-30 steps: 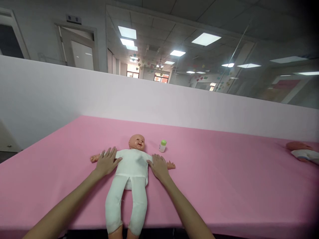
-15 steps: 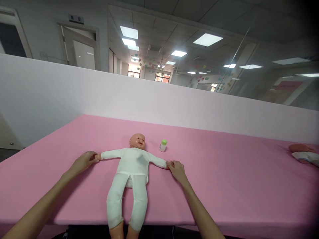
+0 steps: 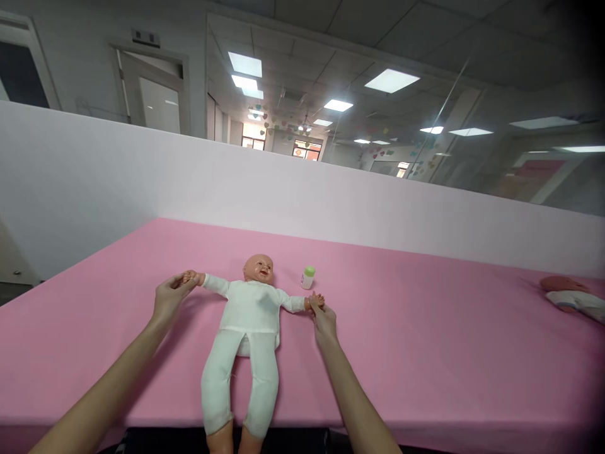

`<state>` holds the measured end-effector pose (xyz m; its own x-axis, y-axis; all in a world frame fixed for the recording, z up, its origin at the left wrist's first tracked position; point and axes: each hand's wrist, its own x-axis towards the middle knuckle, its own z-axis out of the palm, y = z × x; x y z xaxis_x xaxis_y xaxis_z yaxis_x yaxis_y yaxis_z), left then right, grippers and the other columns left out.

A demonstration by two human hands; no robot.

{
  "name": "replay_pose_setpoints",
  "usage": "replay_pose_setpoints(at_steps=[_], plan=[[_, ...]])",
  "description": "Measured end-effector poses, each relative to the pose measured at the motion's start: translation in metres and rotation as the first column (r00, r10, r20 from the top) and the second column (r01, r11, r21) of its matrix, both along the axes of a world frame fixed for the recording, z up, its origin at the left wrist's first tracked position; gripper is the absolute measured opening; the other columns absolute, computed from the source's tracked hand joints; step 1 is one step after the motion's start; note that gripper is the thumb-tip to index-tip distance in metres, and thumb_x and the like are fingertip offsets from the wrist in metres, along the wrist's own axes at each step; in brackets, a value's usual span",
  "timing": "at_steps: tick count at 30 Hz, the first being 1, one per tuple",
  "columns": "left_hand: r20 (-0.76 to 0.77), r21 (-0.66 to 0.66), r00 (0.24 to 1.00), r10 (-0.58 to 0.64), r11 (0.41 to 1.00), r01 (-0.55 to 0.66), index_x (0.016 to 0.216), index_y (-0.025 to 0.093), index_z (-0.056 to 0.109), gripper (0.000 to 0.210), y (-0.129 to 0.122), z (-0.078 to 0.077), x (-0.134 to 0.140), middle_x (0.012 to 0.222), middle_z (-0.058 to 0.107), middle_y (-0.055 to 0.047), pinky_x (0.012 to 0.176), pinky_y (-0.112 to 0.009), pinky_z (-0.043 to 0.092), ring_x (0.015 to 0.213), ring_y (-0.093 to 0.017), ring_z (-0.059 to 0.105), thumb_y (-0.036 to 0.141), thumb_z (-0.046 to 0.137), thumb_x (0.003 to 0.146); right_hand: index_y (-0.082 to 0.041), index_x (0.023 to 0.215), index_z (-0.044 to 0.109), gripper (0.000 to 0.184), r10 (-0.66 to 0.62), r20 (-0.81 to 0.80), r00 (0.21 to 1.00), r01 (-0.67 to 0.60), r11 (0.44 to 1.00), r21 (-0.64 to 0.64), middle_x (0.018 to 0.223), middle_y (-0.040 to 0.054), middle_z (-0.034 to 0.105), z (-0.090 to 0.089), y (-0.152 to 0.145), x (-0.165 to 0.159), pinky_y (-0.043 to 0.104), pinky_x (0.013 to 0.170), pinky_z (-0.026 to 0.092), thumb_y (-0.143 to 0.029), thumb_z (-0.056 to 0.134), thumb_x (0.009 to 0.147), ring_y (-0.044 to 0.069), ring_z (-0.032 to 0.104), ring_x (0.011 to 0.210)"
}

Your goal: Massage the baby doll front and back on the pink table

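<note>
A baby doll (image 3: 250, 309) in white clothes lies on its back on the pink table (image 3: 416, 340), with its feet toward me. My left hand (image 3: 170, 295) is closed around the doll's hand on the left side. On the other side, my right hand (image 3: 325, 318) pinches the doll's other hand, whose small fingers show above my grip. Both doll arms stretch out sideways. Beside the doll's head stands a small white bottle with a green cap (image 3: 308, 277).
Another doll (image 3: 570, 293) in white clothing lies at the far right of the table. A low white wall (image 3: 302, 195) runs along the back edge, with glass above it. A dark object (image 3: 179, 440) shows below the front edge.
Both my hands have moved inward and upward with the doll's hands in them. The doll's arms are now raised and a little bent. The bottle stays in place.
</note>
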<state>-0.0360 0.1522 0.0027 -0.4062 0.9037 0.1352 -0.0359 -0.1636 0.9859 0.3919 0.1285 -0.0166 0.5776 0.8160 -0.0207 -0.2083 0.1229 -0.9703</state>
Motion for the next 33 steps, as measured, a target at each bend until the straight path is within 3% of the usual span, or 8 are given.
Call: replay_pose_setpoints(at_steps=[5,8,15,18,21,24,27,33], plan=[[-0.001,0.123,0.999,0.037,0.992,-0.036,0.108,0.018,0.079,0.043,-0.011,0.021,0.037,0.11,0.079,-0.008,0.097,-0.042,0.058,0.105,-0.028,0.073,0.043,0.086,0.073,-0.014,0.084,0.08,0.044,-0.152,0.096,0.984,0.139,0.982,0.128,0.083,0.0075,0.078,0.024,-0.001,-0.023,0.033,0.071,0.057,-0.049,0.088,0.06,0.023,0.07,0.079],[-0.18,0.279,0.983,-0.02,0.958,0.071,0.105,0.02,0.08,0.035,-0.024,0.032,0.064,0.108,0.078,-0.007,0.091,-0.04,0.06,0.102,-0.027,0.073,0.042,0.083,0.078,-0.016,0.102,0.081,0.039,-0.117,0.361,0.925,0.011,0.959,0.284,0.099,0.009,0.079,0.044,-0.011,-0.048,0.035,0.077,0.057,-0.044,0.083,0.075,0.024,0.07,0.088],[-0.761,0.327,0.645,-0.072,0.816,0.477,0.101,0.025,0.078,0.018,-0.046,0.014,0.103,0.09,0.075,-0.004,0.072,-0.03,0.052,0.08,-0.018,0.067,0.037,0.064,0.1,-0.024,0.106,0.078,0.023,-0.154,0.96,0.235,-0.644,0.715,0.273,0.096,0.008,0.077,0.024,-0.038,-0.096,0.039,0.081,0.059,-0.014,0.058,0.098,0.024,0.069,0.091],[-0.828,0.289,0.551,-0.099,0.768,0.572,0.098,0.026,0.079,0.021,-0.047,0.007,0.108,0.092,0.076,-0.005,0.072,-0.029,0.051,0.081,-0.018,0.067,0.033,0.06,0.102,-0.023,0.109,0.076,0.025,-0.186,0.976,0.115,-0.711,0.671,0.212,0.099,0.0085,0.078,0.016,-0.039,-0.098,0.04,0.079,0.06,-0.011,0.057,0.098,0.025,0.068,0.09],[-0.794,0.278,0.591,-0.146,0.777,0.565,0.098,0.026,0.08,0.021,-0.045,0.012,0.107,0.092,0.076,-0.006,0.073,-0.03,0.053,0.082,-0.019,0.068,0.036,0.062,0.101,-0.024,0.104,0.077,0.02,-0.133,0.969,0.208,-0.696,0.676,0.242,0.096,0.0072,0.078,0.024,-0.034,-0.092,0.04,0.081,0.059,-0.014,0.061,0.097,0.024,0.068,0.089],[-0.544,0.294,0.824,-0.158,0.884,0.363,0.097,0.025,0.081,0.019,-0.04,0.024,0.094,0.093,0.076,-0.006,0.08,-0.034,0.058,0.087,-0.021,0.071,0.041,0.074,0.091,-0.024,0.097,0.077,0.008,-0.021,0.821,0.571,-0.453,0.825,0.336,0.096,0.0068,0.077,0.042,-0.023,-0.073,0.038,0.079,0.057,-0.027,0.071,0.092,0.023,0.068,0.089],[-0.113,0.2,0.993,-0.026,0.979,0.048,0.096,0.021,0.079,0.026,-0.031,0.03,0.067,0.099,0.078,-0.006,0.09,-0.04,0.062,0.096,-0.025,0.073,0.038,0.085,0.078,-0.019,0.095,0.077,0.033,-0.046,0.454,0.89,-0.093,0.955,0.28,0.1,0.0085,0.076,0.049,-0.006,-0.04,0.033,0.075,0.057,-0.043,0.085,0.075,0.024,0.069,0.091],[0.502,-0.24,0.825,0.259,0.959,-0.154,0.085,0.016,0.072,0.014,-0.013,0.009,0.018,0.1,0.077,-0.008,0.093,-0.039,0.066,0.098,-0.022,0.076,0.014,0.084,0.077,-0.019,0.079,0.069,0.048,-0.062,0.028,0.998,0.063,0.998,-0.026,0.072,0.003,0.069,0.012,0.011,0.016,0.032,0.06,0.058,-0.054,0.09,0.054,0.021,0.067,0.07]])
